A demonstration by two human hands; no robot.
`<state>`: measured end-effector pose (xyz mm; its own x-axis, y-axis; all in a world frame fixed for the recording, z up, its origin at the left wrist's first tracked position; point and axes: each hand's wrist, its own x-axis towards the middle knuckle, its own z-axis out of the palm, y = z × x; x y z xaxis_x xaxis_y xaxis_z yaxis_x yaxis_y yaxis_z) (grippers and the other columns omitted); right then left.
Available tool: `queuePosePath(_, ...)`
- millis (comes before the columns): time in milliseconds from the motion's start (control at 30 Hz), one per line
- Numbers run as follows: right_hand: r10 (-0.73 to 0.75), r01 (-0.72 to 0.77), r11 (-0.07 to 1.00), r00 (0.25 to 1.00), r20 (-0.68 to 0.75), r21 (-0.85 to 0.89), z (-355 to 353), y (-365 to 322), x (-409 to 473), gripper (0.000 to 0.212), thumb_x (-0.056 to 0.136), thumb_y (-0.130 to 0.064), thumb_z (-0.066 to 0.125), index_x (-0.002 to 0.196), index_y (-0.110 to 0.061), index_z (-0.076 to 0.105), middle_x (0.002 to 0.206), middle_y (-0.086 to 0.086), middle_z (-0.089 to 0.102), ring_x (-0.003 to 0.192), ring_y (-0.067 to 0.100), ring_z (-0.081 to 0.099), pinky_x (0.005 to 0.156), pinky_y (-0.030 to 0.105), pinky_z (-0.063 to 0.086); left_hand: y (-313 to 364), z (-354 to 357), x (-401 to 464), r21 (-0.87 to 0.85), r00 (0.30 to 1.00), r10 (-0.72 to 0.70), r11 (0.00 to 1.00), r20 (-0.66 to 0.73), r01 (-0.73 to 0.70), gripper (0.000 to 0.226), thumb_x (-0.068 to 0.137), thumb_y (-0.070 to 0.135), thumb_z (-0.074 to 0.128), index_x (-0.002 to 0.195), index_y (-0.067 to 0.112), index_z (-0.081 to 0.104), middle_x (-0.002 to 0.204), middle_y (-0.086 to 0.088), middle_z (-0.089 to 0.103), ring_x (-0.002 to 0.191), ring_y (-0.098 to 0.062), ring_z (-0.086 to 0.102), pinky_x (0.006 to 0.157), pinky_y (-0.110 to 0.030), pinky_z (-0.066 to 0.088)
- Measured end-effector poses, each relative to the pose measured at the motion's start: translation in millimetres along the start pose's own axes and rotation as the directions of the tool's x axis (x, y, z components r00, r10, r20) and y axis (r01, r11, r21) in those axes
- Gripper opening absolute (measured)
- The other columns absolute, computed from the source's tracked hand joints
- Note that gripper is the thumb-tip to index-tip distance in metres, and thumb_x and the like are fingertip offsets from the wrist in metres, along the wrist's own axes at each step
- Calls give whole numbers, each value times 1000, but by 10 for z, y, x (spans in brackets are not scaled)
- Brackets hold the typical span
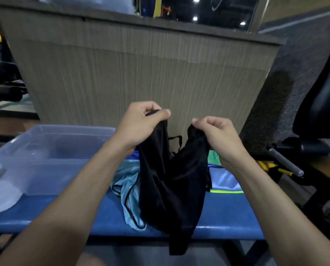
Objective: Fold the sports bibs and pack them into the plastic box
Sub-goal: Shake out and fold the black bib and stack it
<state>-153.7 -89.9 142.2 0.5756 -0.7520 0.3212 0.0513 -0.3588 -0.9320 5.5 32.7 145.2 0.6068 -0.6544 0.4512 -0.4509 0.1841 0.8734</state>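
We see both hands raised above the blue worktop [227,214], each grasping a top edge of one black sports bib [171,181]. The left hand [141,124] has its fingers curled over a strap or hem of the black cloth, thumb pressed against it, and the right hand [216,135] pinches the other upper corner between thumb and curled fingers. Between the two hands the bib sags in a deep fold, and its lower end hangs past the front edge of the worktop. Beneath and to the left of it lies a light blue bib [128,191] with dark trim, crumpled on the worktop and partly covered by the black one. To the right, under the right wrist, we make out a blue bib with a yellow-green edge [225,184] lying flat, and a patch of green cloth [214,157] behind it. The clear plastic box [45,154] stands on the left part of the worktop, just beside the pile of bibs, open at the top; we cannot tell whether anything lies in it. Behind the worktop rises a wood-grain panel [141,70], and at the far right a dark chair [321,96] and a grey metal bar [286,162] show.
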Motion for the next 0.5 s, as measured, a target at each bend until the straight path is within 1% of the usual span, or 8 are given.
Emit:
queuePosePath(33, 27, -28, 996, 999, 20, 85, 26, -101, -40, 32, 95, -20, 69, 64, -14, 62, 61, 7, 55, 52, 14, 50, 48, 22, 37, 106, 12, 2, -87, 999, -19, 996, 31, 22, 23, 91, 24, 74, 74, 9, 67, 67, -3, 59, 62, -11, 51, 61, -26, 39)
queuePosePath(100, 69, -81, 989, 993, 90, 126, 110, -188, -152, 28, 96, -20, 68, 70, -9, 68, 63, 10, 59, 52, 17, 54, 47, 20, 39, 187, 37, -48, -150, 992, -55, 986, 116, 72, 22, 94, 25, 72, 76, 12, 69, 68, -5, 61, 63, -13, 53, 58, -24, 41)
queuePosePath(133, 83, -97, 987, 990, 112, 126, 152, -187, -204, 27, 96, -22, 67, 74, -7, 68, 65, 12, 58, 55, 20, 52, 48, 21, 37, 182, 51, -86, -170, 985, -75, 980, 153, 101, 22, 95, 25, 71, 79, 10, 70, 71, -7, 64, 64, -15, 56, 60, -24, 44)
queuePosePath(200, 96, -111, 983, 990, 106, 147, 227, -162, -281, 23, 96, -24, 66, 81, -6, 66, 72, 13, 49, 67, 24, 43, 54, 27, 32, 130, 66, -166, -226, 976, -115, 961, 187, 157, 21, 97, 21, 68, 89, 2, 71, 80, -13, 69, 73, -20, 58, 67, -29, 46)
queuePosePath(267, 102, -113, 972, 993, 65, 205, 283, -148, -335, 19, 97, -20, 65, 82, -8, 63, 76, 11, 45, 74, 24, 40, 61, 35, 33, 86, 69, -244, -260, 974, -142, 948, 175, 185, 17, 98, 15, 66, 95, 0, 72, 86, -19, 70, 79, -24, 58, 70, -33, 45)
queuePosePath(367, 135, -140, 957, 990, 36, 254, 348, -154, -400, 16, 99, -15, 62, 85, -7, 60, 78, 11, 48, 75, 25, 45, 65, 39, 39, 51, 64, -352, -258, 982, -131, 952, 136, 163, 10, 96, 12, 68, 94, 6, 76, 95, -22, 75, 80, -20, 65, 77, -33, 50)
queuePosePath(433, 137, -141, 958, 990, 35, 250, 387, -159, -423, 23, 99, -15, 61, 78, -9, 54, 78, 11, 48, 75, 25, 45, 66, 42, 39, 28, 53, -405, -229, 987, -112, 964, 117, 137, 8, 94, 13, 71, 91, 10, 78, 95, -17, 76, 82, -17, 68, 82, -36, 53)
queuePosePath(500, 118, -118, 969, 993, 10, 219, 411, -151, -414, 34, 99, -16, 61, 68, -16, 48, 73, 9, 44, 73, 24, 43, 64, 41, 37, 26, 47, -451, -205, 989, -100, 971, 106, 120, 7, 94, 12, 72, 90, 11, 78, 92, -16, 76, 81, -17, 69, 82, -36, 54)
